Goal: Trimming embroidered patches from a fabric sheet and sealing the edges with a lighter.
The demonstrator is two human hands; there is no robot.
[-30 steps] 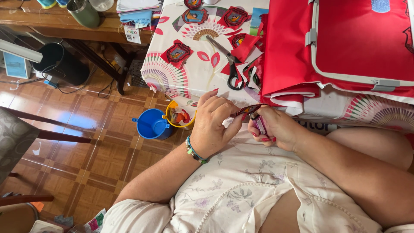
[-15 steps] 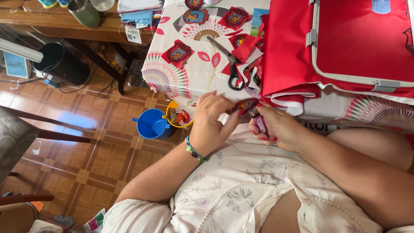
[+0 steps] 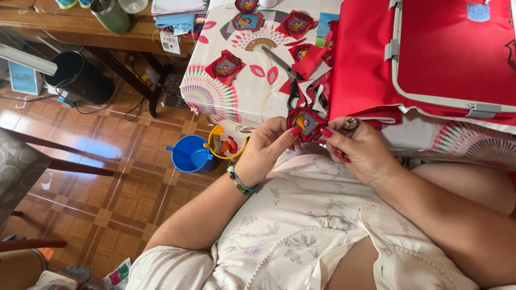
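My left hand (image 3: 267,147) and right hand (image 3: 359,150) pinch the red patch (image 3: 306,123) at the near table edge (image 3: 252,114); possibly a needle's there, so a slip could prick me.

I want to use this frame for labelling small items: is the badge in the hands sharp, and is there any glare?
Head view: the red badge, pinched between left hand and right hand, is fairly sharp, its centre picture too small to read; daylight glare streaks the tiled floor at left; the table edges bend slightly from the wide lens.
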